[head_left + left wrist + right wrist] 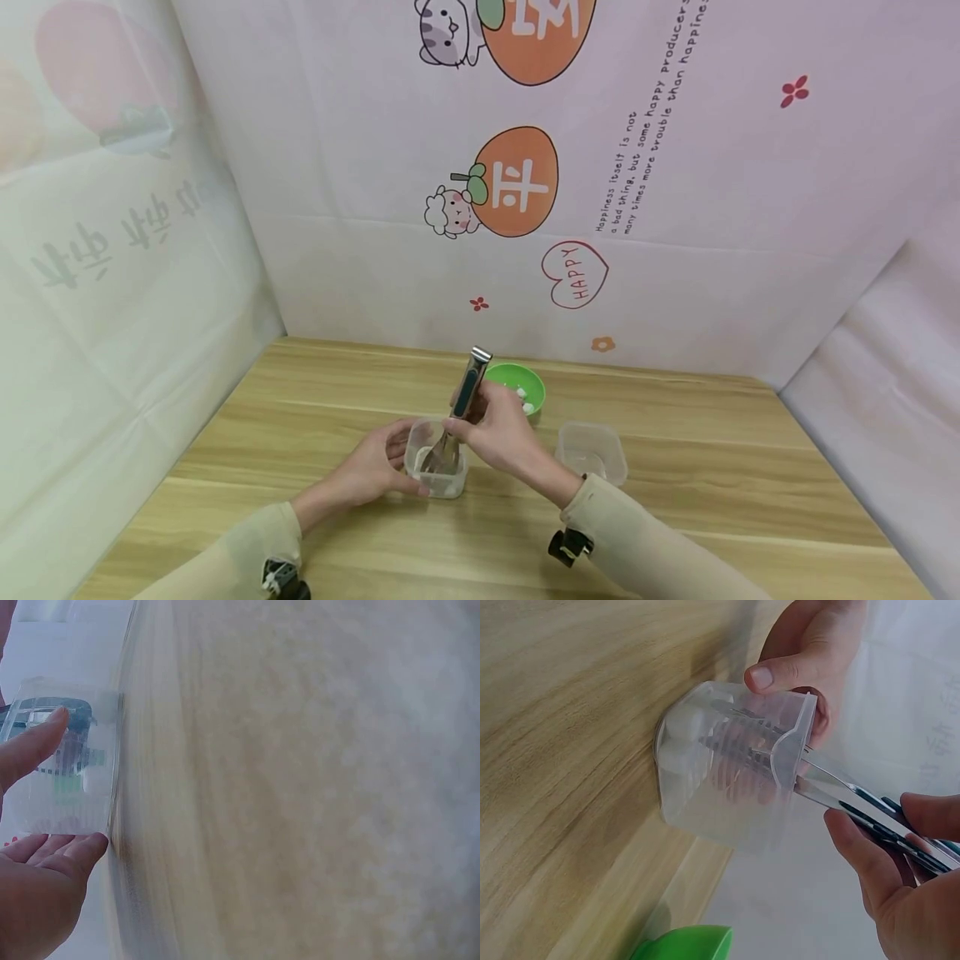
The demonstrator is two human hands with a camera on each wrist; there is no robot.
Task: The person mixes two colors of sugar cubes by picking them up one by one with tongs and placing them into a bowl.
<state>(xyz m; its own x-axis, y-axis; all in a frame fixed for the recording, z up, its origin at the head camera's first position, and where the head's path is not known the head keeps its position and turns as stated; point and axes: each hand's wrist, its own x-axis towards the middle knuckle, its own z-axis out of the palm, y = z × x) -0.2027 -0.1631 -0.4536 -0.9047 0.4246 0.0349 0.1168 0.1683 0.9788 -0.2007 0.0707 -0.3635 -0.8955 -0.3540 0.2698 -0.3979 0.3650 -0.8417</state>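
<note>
My left hand grips a clear plastic container from its left side, thumb on the near wall and fingers on the far one. The container stands upright on the table. Metal tongs with dark green grip panels are pinched by my right hand, thumb on one arm and fingers on the other. Their heads reach down inside the container. In the right wrist view, whitish rounded pieces lie at the container's bottom, near the tong tips. Whether the tips touch them I cannot tell.
A green bowl with several small white pieces stands behind my right hand. Another clear container is to the right, near my right wrist. The wooden table meets printed cloth walls at the back and sides.
</note>
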